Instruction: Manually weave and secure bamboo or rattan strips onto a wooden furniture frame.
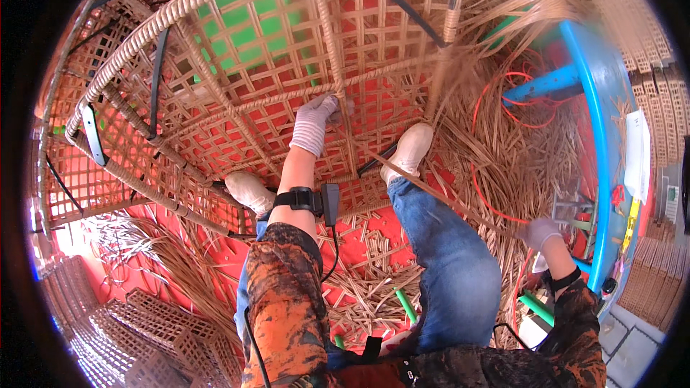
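Observation:
A large woven rattan frame (pixel 237 111) with open lattice and wrapped ribs stands in front of me. My left hand (pixel 316 121), in a pale knit glove, is closed at a rib crossing near the middle of the lattice. Its fingertips are partly hidden against the weave. A long flat rattan strip (pixel 445 197) stretches from the weave beside that hand to the lower right. There my gloved right hand (pixel 540 233) is closed on the strip, well apart from the frame; it looks slightly blurred.
Loose rattan strips (pixel 532 165) are heaped at the right, beside a blue plastic piece of furniture (pixel 593 122) and an orange cord (pixel 480 187). Cut scraps litter the red floor (pixel 352 244) between my legs. A green chair (pixel 244 25) shows behind the lattice. Woven pieces (pixel 165 330) are stacked lower left.

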Available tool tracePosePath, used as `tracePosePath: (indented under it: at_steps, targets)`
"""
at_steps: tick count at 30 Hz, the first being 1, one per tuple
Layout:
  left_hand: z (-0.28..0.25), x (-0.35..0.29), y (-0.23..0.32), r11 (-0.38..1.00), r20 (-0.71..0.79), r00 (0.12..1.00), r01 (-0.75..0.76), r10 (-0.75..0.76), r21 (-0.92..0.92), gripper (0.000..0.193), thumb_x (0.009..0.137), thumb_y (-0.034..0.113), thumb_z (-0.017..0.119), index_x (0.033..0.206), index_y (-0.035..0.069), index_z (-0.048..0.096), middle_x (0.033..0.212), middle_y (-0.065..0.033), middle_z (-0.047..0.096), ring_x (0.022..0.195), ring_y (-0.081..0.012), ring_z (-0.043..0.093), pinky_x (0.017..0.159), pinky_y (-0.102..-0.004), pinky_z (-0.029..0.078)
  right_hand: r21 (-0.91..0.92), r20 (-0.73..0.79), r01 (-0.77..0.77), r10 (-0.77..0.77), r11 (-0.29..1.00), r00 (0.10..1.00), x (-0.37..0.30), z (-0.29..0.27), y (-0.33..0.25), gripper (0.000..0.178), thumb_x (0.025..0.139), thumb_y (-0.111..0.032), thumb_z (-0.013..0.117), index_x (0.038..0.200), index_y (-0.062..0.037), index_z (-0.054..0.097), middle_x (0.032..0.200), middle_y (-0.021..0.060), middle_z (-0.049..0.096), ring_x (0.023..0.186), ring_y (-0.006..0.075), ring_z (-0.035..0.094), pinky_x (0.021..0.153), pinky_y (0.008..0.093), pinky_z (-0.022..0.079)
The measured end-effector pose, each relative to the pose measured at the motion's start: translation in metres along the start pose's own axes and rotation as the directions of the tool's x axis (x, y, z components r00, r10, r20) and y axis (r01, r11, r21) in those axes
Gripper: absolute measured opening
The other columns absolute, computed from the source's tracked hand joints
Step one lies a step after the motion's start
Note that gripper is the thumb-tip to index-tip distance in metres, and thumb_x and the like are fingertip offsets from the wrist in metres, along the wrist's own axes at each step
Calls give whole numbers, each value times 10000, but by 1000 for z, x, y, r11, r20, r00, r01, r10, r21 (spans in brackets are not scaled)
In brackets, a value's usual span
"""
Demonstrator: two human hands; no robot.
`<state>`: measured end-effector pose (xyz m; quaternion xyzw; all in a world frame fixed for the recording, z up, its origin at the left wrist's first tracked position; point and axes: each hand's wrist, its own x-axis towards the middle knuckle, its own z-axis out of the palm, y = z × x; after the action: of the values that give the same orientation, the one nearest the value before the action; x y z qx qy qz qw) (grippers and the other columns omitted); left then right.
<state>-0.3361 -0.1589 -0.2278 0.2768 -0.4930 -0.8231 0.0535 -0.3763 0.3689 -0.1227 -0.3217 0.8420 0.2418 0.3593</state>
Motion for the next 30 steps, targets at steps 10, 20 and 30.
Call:
tracePosePath:
  at_steps: [10,20,30]
  targets:
    - [-9,33,-1,881,-79,906,423,-416,212,251,907,202,496,1035,24,618,894,-96,682,804,-235,653,722,-374,503,758,-579,579,-98,300,809,191,-215,-188,281,927,-207,518,1161,-61,574,985,138,671,904,239,655,802,333,498]
    - [-13,26,-11,887,-62,898,441,-436,140,178,869,286,583,847,119,641,815,-18,698,692,-147,643,632,-353,515,311,-710,666,-301,678,637,208,-243,-225,272,891,-306,546,933,-49,622,876,164,654,833,342,629,749,401,493]
    - [33,-25,25,527,-186,956,40,227,849,405,831,347,613,1036,1,661,1100,-199,633,963,-369,612,837,-398,474,166,-64,973,-983,158,170,-18,-215,-258,227,736,-291,633,709,-66,652,635,155,625,652,349,637,603,423,525]
